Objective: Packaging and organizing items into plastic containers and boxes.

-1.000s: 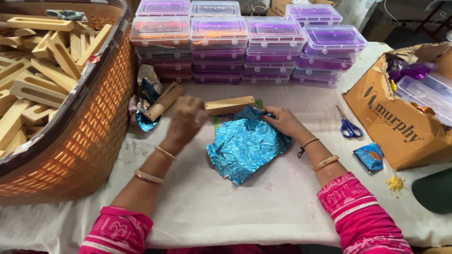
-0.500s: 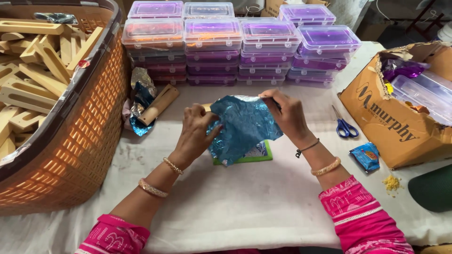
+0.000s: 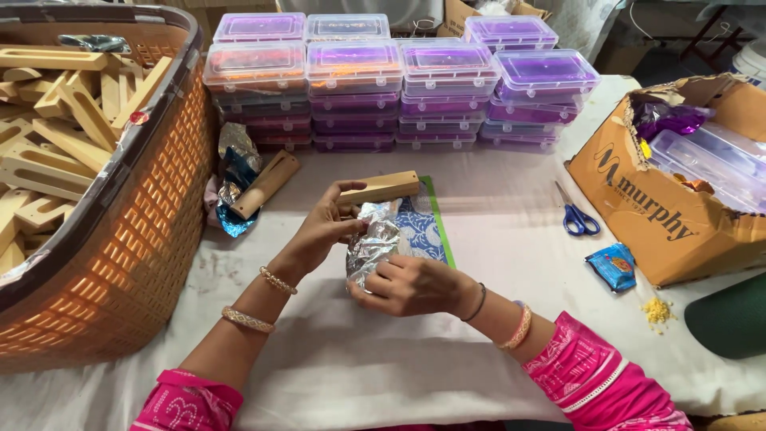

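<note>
White table (image 3: 495, 239): both hands (image 3: 403, 283) press silver foil bundle (image 3: 373, 246) before stacked purple-lidded boxes (image 3: 447, 88).

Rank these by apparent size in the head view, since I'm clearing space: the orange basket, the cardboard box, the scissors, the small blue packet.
1. orange basket, though nearest the camera
2. cardboard box
3-4. scissors and small blue packet: about alike

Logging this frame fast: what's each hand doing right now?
Left hand: closed on the wooden block, fingers also touching the foil sheet.
Right hand: closed on the foil sheet, folding it.
</note>
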